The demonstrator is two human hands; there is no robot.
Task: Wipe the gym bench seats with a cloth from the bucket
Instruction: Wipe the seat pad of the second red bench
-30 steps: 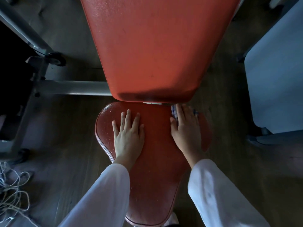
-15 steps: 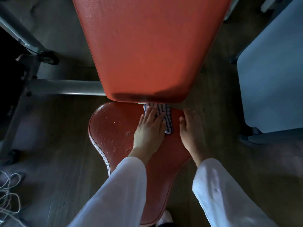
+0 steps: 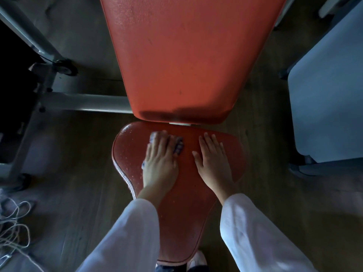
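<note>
I see the left hand (image 3: 160,163) pressing a checked cloth (image 3: 177,147) flat-fingered onto the red seat pad (image 3: 186,213), centre frame. The right hand (image 3: 213,161) rests beside it, fingers straight, holding nothing.

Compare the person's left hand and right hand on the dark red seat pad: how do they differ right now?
The left hand presses a blue checked cloth flat onto the dark red seat pad; the right hand rests bare on the pad, nothing under it. The left hand sits toward the pad's left half, the right hand toward its right edge. Both lie palm down, fingers pointing at the orange backrest pad, with white sleeves.
</note>
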